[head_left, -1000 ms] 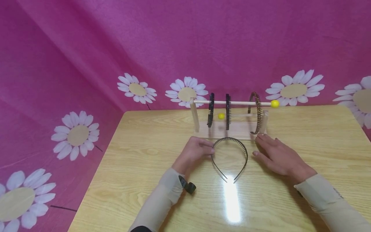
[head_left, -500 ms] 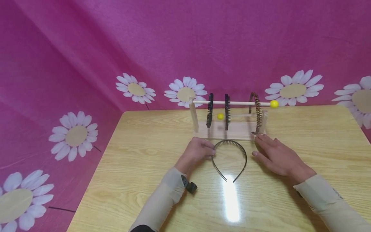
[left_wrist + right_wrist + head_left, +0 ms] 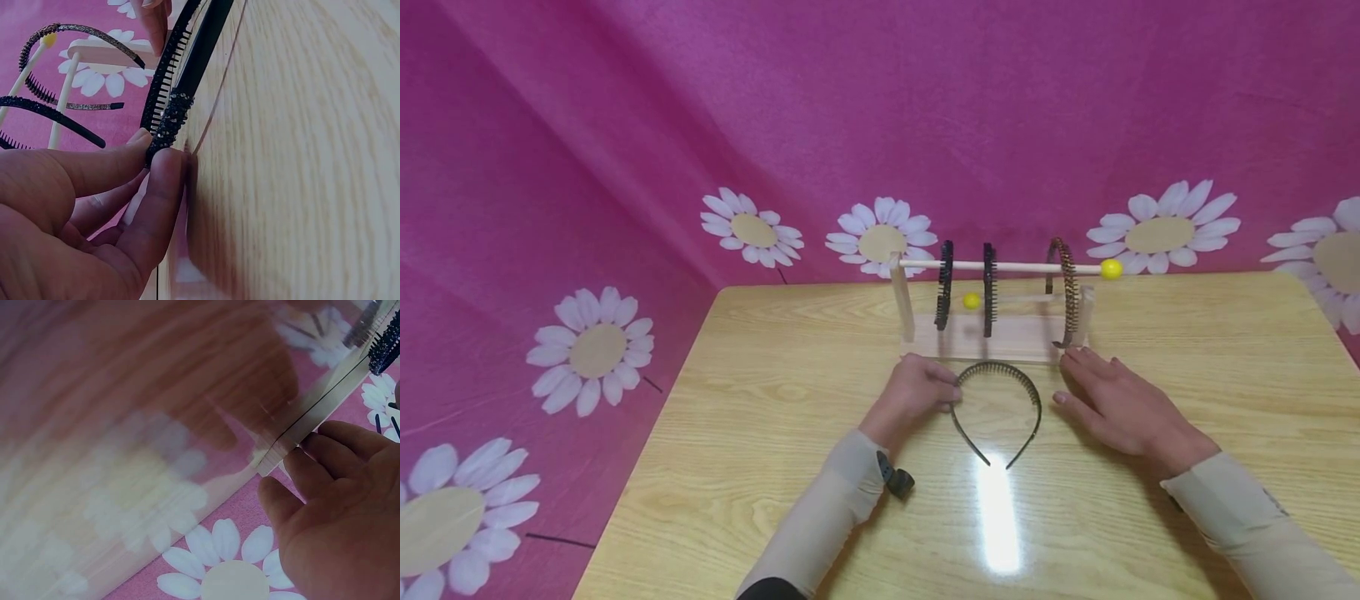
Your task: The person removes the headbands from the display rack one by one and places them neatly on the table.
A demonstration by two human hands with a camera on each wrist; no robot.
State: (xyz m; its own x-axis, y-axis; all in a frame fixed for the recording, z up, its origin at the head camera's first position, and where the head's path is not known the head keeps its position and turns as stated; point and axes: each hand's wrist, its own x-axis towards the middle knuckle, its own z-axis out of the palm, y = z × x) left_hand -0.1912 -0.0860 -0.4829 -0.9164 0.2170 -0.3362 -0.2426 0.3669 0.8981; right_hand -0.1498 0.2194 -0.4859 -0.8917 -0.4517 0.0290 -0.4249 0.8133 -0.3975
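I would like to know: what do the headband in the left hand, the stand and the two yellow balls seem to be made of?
Headband: probably plastic, from its smooth dark sheen and moulded-looking teeth; glittering facets suggest added beads or stones.
Stand: likely unpainted wood, pale and matt.
Yellow balls: smooth, evenly bright colour; painted wood or plastic, I cannot tell which.

Across the head view's lower half, a glossy wood-grain table point(image 3: 745, 400) bears a wooden rack point(image 3: 1030, 333) right of centre.
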